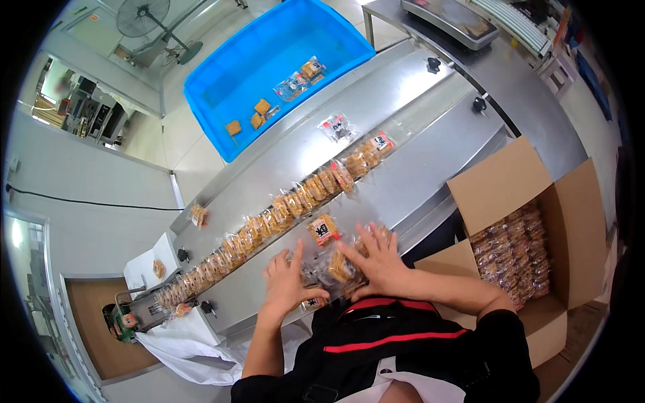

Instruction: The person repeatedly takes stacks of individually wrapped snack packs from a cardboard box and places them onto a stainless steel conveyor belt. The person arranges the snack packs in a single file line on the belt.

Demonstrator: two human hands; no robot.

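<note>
My left hand [286,281] is at the front edge of the steel table, fingers spread, against the left side of a loose cluster of clear-wrapped fried snack packs [341,267]. On the cluster's right side lies my right hand [382,267], its fingers wide apart and partly covering some packs. One snack pack [322,229] with a printed label lies flat just beyond the cluster. Behind it, a long row of upright snack packs [272,220] fills the channel of the conveyor. Where the palms meet the packs is partly hidden.
At right stands an open cardboard box [582,237] with rows of wrapped snacks inside. A blue plastic tub [201,108] with a few snacks is beyond the conveyor. Single packs [336,128] lie on the steel tabletop [403,90]. A platform scale [453,22] is at far right.
</note>
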